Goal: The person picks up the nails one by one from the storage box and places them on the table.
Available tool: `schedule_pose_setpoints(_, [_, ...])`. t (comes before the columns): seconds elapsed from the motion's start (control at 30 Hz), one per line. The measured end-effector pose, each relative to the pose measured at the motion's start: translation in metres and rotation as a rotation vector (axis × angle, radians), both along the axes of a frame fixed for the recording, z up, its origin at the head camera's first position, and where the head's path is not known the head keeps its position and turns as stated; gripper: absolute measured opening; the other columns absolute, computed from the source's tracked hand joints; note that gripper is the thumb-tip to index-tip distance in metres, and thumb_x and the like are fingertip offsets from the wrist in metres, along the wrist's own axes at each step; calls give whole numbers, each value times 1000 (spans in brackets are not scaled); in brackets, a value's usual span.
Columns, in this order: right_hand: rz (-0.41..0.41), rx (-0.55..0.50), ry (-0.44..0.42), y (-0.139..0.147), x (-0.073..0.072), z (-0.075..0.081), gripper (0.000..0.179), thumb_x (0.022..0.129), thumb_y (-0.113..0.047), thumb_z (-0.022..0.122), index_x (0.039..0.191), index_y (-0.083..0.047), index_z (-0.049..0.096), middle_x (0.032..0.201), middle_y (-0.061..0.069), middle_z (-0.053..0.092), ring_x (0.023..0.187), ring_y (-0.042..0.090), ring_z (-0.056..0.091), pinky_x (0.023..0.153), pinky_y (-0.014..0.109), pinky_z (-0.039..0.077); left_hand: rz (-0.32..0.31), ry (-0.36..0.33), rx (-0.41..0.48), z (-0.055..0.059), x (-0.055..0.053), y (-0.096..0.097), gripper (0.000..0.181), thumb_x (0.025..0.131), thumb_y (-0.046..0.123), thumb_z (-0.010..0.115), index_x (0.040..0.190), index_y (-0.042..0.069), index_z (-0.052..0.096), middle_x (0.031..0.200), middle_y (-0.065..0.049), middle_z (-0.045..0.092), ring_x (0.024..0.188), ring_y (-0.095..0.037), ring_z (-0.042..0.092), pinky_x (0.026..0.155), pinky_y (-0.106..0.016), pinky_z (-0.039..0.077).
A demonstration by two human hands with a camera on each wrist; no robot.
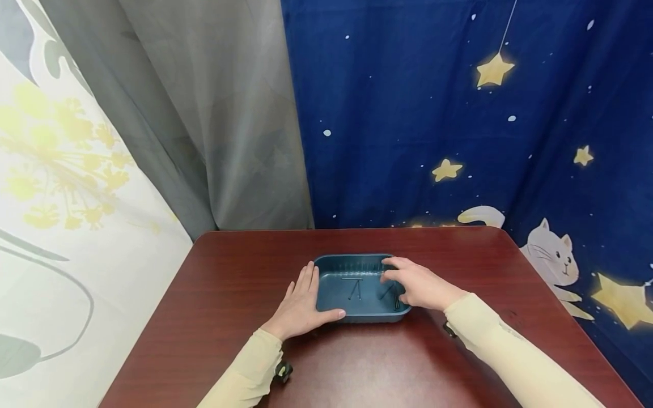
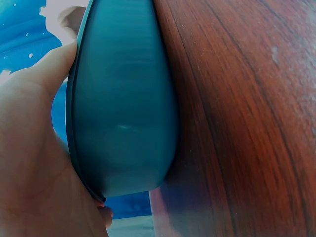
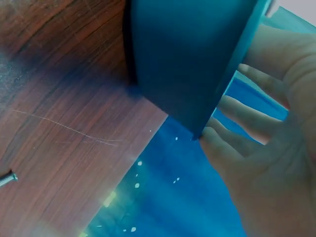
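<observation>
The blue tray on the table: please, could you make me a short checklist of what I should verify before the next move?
1. Blue tray stands on the table: ok.
2. Left hand steadies the tray at its left end, thumb at the near rim: ok.
3. Nail-like pieces gathered in one group: not ok; some lie near the middle, others by the right end.
4. Right hand, over the right end, clear of the pieces there: cannot tell.
5. No loose piece outside: not ok; a small metal piece appears on the table in the right wrist view.
</observation>
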State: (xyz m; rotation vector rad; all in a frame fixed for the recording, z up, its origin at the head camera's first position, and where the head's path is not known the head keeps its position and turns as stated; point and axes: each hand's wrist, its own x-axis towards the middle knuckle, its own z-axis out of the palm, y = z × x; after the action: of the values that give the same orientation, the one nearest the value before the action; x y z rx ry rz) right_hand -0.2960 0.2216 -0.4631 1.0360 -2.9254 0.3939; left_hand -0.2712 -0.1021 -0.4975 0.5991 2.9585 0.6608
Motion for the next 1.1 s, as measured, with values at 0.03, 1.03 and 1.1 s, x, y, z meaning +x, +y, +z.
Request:
schedule_pose_setpoints(0.03, [17, 20, 9, -2, 0, 0, 47, 73, 5, 80, 113, -19, 74, 145, 15, 50, 133, 33, 47, 87, 42, 54, -2, 3, 6, 0, 0, 0, 126, 78, 84, 58, 161, 4, 9, 168, -5, -6, 154, -24, 1, 118, -57, 15])
schedule_pose_setpoints(1.03, [125, 174, 102, -25, -18, -18, 25, 77, -5, 82, 68, -24, 68, 91, -4, 62, 94, 22, 62, 75, 38, 53, -6, 3, -2, 0, -1, 0, 128, 75, 89, 52, 162, 5, 10, 169, -5, -4, 154, -22, 3, 118, -57, 17])
schedule_pose_setpoints(1.1, [119, 179, 88, -27, -19, -21, 24, 79, -10, 82, 69, -26, 67, 106, 1, 67, 107, 25, 63, 78, 38, 54, -3, -4, -2, -1, -1, 0, 127, 76, 88, 54, 162, 5, 9, 169, -4, -5, 154, -21, 2, 118, -56, 16])
